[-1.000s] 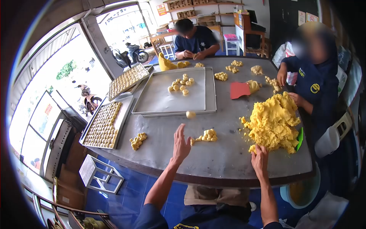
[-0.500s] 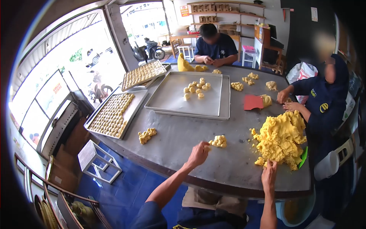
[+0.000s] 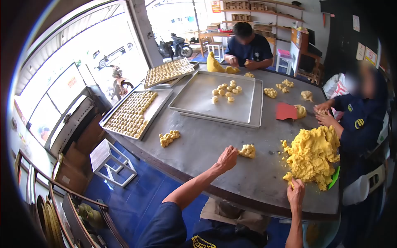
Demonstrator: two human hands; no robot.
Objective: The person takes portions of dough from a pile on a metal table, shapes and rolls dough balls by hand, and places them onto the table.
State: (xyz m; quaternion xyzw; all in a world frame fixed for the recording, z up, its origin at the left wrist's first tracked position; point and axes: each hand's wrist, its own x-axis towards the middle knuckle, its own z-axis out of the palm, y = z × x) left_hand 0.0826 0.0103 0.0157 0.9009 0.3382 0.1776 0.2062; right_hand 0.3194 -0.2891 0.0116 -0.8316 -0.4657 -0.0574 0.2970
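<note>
My left hand is closed, its fingertips at the left edge of a small cluster of pale dough balls. Whatever is pinched in those fingers is hidden. My right hand grips a small piece of yellow dough between thumb and fingers. That piece is beside the front left side of a large crumbly yellow mound. A green scraper sticks out from under the mound's right side.
Another dough-ball cluster lies left on the metal table. Beyond are a large tray with several round pieces, a filled tray, and a red card. Two co-workers sit at the far and right sides. A white stool stands left.
My right hand has drawn back slightly from the mound, and the yellow piece in it now shows. My left hand stays by the cluster. The whole view has shifted, moving the table's contents rightward.
</note>
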